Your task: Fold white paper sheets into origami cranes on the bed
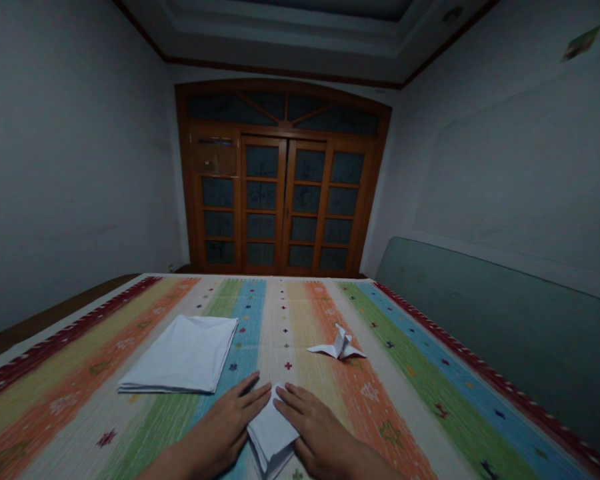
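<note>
White folded paper (273,433): lying at the lower centre of the head view on the striped cloth (430,400), with both hands pinning it. Its creased corner is pointing toward the bottom edge.
Left hand (225,427): lying palm down with fingers stretched out, fingertips overlapping the paper's left edge. It is clasping nothing, only pressing, seemingly to flatten the sheet against the cloth.
Right hand (317,433): mirroring this from the other side, flat and unclenched, fingertips bearing on the paper's upper right edge. The two index fingers are nearly meeting above the fold.
Paper stack (185,357): sitting left of centre, just beyond the left hand and apart from it. It is squared up, likely to stay within reach.
Paper bird (339,345): standing right of centre with wings spread, well clear of the pressing hands.
Background: a wooden door (280,200) with dark panes is filling the upper centre. A green padded panel (505,320) is running along the right.
</note>
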`<move>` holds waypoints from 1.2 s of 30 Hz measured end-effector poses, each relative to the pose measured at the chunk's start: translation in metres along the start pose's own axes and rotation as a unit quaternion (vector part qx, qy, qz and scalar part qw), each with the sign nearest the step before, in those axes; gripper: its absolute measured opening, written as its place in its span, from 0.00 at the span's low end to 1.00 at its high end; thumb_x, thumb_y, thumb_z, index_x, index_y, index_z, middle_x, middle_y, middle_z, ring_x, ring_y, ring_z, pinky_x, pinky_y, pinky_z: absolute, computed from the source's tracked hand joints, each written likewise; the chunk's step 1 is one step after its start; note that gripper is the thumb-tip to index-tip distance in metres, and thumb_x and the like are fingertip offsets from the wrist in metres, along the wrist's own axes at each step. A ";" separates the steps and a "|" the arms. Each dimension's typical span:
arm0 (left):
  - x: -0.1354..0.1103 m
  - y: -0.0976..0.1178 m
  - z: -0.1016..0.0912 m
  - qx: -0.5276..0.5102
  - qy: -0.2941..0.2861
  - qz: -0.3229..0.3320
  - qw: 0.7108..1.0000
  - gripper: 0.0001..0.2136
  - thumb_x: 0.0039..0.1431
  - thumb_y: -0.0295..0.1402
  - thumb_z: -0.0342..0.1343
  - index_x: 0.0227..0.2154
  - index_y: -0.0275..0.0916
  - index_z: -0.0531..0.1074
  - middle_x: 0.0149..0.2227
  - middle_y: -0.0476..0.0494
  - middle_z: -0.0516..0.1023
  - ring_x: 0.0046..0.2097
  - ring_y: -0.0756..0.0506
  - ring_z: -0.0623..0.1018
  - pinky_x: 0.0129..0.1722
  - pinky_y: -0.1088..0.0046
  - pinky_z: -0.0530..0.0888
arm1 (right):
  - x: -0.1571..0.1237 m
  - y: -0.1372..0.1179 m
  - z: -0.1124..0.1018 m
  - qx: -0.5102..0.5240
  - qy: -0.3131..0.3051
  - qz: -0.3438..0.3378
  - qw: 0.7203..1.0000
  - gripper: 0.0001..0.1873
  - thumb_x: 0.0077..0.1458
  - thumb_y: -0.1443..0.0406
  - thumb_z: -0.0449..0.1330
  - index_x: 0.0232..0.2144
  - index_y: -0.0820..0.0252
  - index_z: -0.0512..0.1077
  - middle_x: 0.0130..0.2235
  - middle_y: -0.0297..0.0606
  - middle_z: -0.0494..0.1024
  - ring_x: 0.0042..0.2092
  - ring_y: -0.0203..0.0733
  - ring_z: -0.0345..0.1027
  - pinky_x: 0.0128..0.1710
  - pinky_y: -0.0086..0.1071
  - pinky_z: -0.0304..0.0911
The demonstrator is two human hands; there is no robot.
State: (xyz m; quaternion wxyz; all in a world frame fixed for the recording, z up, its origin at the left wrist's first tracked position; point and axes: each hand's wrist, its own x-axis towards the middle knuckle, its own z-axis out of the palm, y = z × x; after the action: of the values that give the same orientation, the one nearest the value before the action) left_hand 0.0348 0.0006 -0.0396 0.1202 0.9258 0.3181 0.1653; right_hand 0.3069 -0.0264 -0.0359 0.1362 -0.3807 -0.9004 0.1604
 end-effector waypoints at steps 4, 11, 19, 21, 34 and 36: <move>-0.002 0.004 -0.007 -0.021 -0.028 0.004 0.999 0.39 0.67 0.22 0.54 0.73 0.58 0.45 0.74 0.51 0.54 0.74 0.36 0.55 0.71 0.50 0.59 | -0.001 -0.002 -0.009 0.017 -0.045 -0.011 0.999 0.45 0.57 0.70 0.59 0.74 0.60 0.49 0.74 0.47 0.46 0.75 0.57 0.39 0.73 0.56 0.41; -0.001 0.007 -0.018 -0.064 -0.075 -0.017 0.995 0.46 0.59 0.54 0.65 0.73 0.51 0.47 0.74 0.41 0.52 0.74 0.28 0.52 0.70 0.42 0.55 | -0.002 -0.002 -0.012 0.031 -0.055 -0.009 0.998 0.43 0.64 0.63 0.59 0.74 0.56 0.44 0.75 0.46 0.42 0.75 0.57 0.34 0.73 0.57 0.37; 0.000 0.004 -0.018 -0.105 -0.050 -0.031 0.993 0.47 0.48 0.57 0.71 0.69 0.51 0.60 0.71 0.36 0.62 0.72 0.28 0.57 0.68 0.40 0.57 | -0.007 -0.008 -0.015 0.037 -0.018 0.003 0.999 0.44 0.58 0.59 0.64 0.72 0.59 0.54 0.73 0.52 0.54 0.74 0.61 0.42 0.71 0.59 0.45; 0.001 0.001 -0.016 -0.119 -0.035 -0.033 0.992 0.42 0.51 0.56 0.70 0.67 0.51 0.65 0.69 0.36 0.66 0.72 0.29 0.59 0.68 0.41 0.59 | -0.008 -0.007 -0.011 0.027 0.018 -0.016 0.999 0.39 0.58 0.59 0.65 0.69 0.59 0.62 0.71 0.52 0.62 0.73 0.61 0.48 0.70 0.58 0.47; -0.001 0.001 -0.007 -0.126 0.060 0.013 0.990 0.18 0.63 0.35 0.63 0.55 0.48 0.78 0.56 0.41 0.82 0.61 0.36 0.76 0.63 0.55 0.70 | -0.001 0.002 0.007 0.022 0.159 -0.046 0.986 0.21 0.56 0.73 0.56 0.50 0.60 0.78 0.46 0.49 0.83 0.48 0.51 0.75 0.51 0.44 0.71; 0.002 0.007 -0.007 -0.127 0.085 0.004 0.988 0.16 0.64 0.29 0.57 0.53 0.46 0.80 0.49 0.41 0.85 0.55 0.38 0.79 0.57 0.59 0.74 | -0.002 0.001 0.005 0.020 0.154 -0.034 0.987 0.22 0.57 0.73 0.55 0.52 0.60 0.77 0.46 0.49 0.83 0.47 0.52 0.76 0.50 0.43 0.71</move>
State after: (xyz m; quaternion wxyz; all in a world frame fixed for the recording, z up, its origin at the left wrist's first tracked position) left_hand 0.0374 -0.0024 -0.0307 0.2087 0.8867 0.3001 0.2832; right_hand 0.3072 -0.0278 -0.0416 0.2866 -0.3673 -0.8776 0.1132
